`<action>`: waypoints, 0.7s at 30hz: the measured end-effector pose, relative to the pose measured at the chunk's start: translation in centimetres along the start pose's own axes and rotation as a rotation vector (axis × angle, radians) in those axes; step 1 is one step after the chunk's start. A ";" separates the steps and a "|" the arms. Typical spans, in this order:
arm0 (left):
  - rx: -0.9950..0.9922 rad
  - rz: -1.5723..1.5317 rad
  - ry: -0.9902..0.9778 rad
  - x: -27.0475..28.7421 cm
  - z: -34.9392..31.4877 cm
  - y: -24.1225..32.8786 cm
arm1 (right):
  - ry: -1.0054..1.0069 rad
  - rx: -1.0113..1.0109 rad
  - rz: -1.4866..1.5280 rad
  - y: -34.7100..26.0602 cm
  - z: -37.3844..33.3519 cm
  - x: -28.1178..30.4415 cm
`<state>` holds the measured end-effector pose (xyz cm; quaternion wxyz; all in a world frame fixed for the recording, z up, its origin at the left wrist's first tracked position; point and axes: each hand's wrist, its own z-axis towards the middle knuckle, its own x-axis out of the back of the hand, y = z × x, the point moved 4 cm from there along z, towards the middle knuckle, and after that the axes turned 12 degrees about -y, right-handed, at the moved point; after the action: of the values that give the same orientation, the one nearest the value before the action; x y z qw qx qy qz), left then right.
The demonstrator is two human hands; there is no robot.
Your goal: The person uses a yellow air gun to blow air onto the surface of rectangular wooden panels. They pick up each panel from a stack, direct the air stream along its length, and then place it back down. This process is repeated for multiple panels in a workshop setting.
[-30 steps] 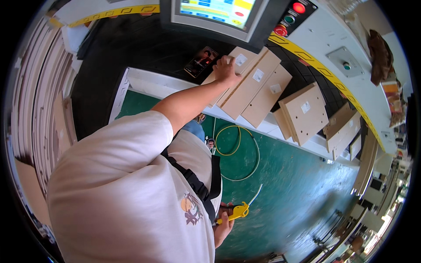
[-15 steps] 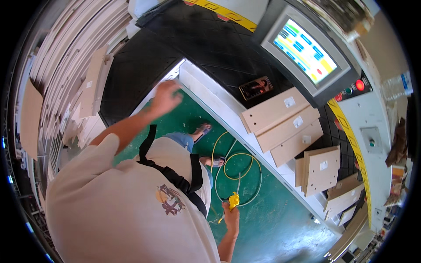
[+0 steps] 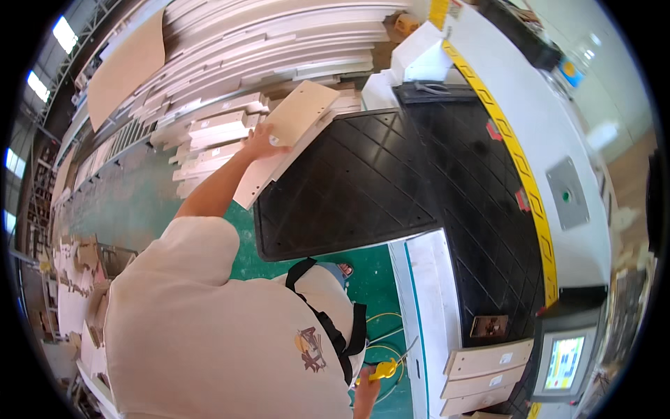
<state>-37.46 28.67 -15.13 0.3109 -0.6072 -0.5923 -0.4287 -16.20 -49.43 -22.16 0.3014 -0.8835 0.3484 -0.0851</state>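
My left hand [image 3: 261, 144] is stretched out to the far left, its fingers wrapped over the edge of a pale wooden panel [image 3: 303, 112]. The panel has small drilled holes near its ends, and it lies slantwise at the left edge of the black ribbed work surface [image 3: 342, 188]. A second pale board seems to sit under or against it. Low in front of me, my right hand [image 3: 364, 398] is closed round a yellow air blow gun [image 3: 384, 370] with a thin metal nozzle. A yellow hose [image 3: 387, 315] hangs in loops beside it.
Several pale panels with white labels [image 3: 488, 370] lie at the lower right, near a phone-like flat object [image 3: 489, 326] and a machine screen [image 3: 564, 362]. Behind my left hand are long stacked boards [image 3: 279, 49]. A yellow strip [image 3: 520, 153] edges the white machine body.
My view has swung left. My left hand, empty in mid-air before, now grips the wooden panel. My right hand still holds the yellow blow gun.
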 end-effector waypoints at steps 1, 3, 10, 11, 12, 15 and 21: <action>-0.032 -0.021 0.003 -0.1 -0.7 -0.9 | -0.024 -0.018 -0.128 -2.0 0.6 -1.5; -0.028 0.038 -0.024 -0.5 -1.1 -0.6 | -0.082 -0.049 -0.228 -4.9 2.8 -2.6; -0.015 0.104 -0.018 1.6 1.4 3.6 | -0.152 -0.055 -0.208 -12.7 3.9 -6.4; -0.022 0.105 -0.005 1.4 1.9 3.8 | -0.168 -0.054 -0.182 -13.1 4.2 -6.7; -0.078 0.147 0.069 1.1 2.3 3.9 | -0.158 -0.052 -0.145 -13.2 4.2 -6.4; -0.440 0.126 0.283 -0.4 2.9 1.9 | -0.236 -0.027 -0.249 -12.1 4.6 -5.6; -0.793 0.103 0.131 -5.0 -6.9 17.9 | -0.354 0.172 0.654 -22.4 3.8 -8.0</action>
<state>-20.48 18.38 -14.19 0.1107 -0.6804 -0.3288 -0.6455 -8.14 -29.42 -11.54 0.4411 -0.6983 0.5459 0.1407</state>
